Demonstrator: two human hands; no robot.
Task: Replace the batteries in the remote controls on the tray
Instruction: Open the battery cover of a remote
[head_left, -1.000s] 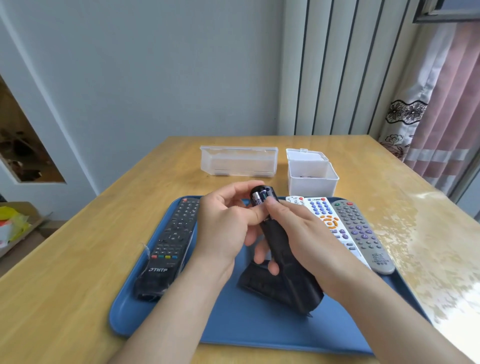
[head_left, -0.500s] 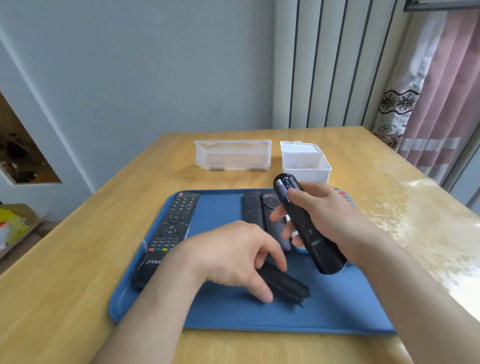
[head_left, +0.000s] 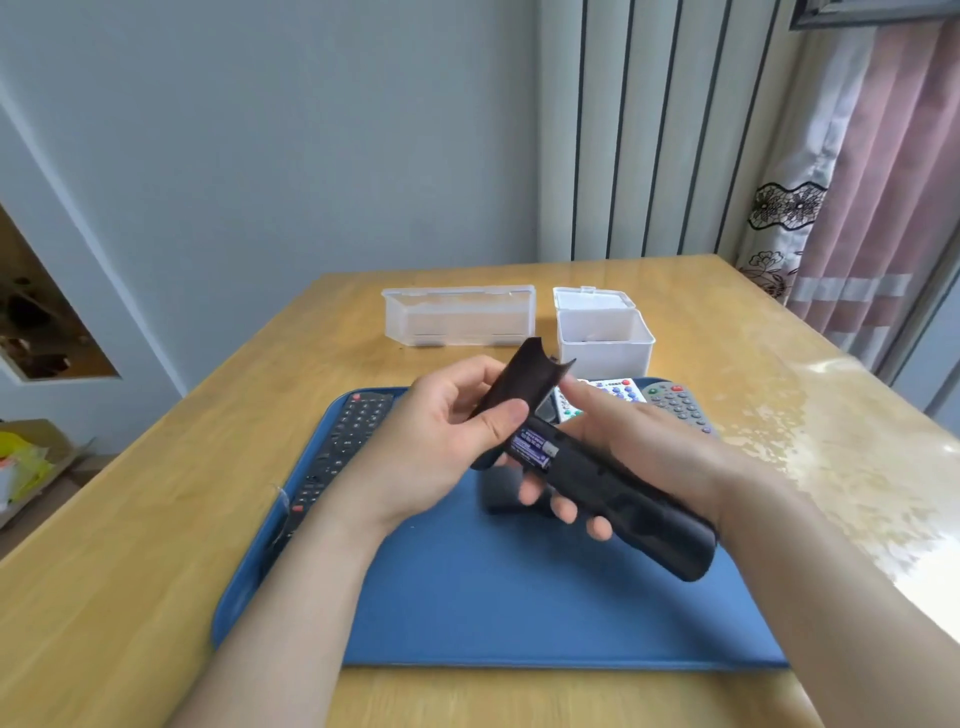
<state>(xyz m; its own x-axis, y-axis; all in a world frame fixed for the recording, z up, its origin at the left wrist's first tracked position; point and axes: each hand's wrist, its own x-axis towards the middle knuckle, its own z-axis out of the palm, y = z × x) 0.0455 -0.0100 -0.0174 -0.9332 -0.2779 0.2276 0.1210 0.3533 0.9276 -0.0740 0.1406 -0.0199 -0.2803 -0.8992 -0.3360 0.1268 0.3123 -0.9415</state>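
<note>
Battery cover (head_left: 519, 387) now in left hand (head_left: 441, 441).

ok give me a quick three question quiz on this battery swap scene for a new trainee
1. True or false: the battery cover is already fitted onto the black remote.
2. Which hand holds the black remote? A) left hand B) right hand
3. Fill in: the purple battery sits in the remote's open ____.

Key: 1. False, the left hand holds it apart. 2. B. 3. Compartment.
</note>
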